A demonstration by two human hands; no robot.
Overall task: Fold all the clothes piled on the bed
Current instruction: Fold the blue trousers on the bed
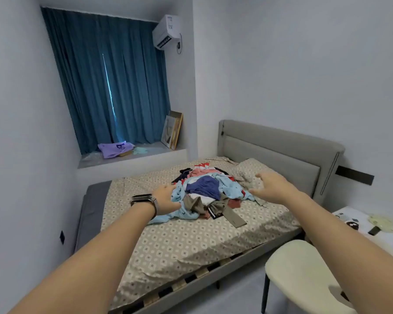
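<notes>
Partly, the left hand (168,198) hides behind the jumbled multicoloured clothes pile (210,193), its grip unclear; the right hand (273,187) hovers, fingers spread, released.

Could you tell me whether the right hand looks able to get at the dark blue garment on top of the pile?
Probably yes. The right hand is open beside the pile, and the dark blue garment lies uncovered on top, with nothing between them. The left hand is at the pile's other side.
</notes>
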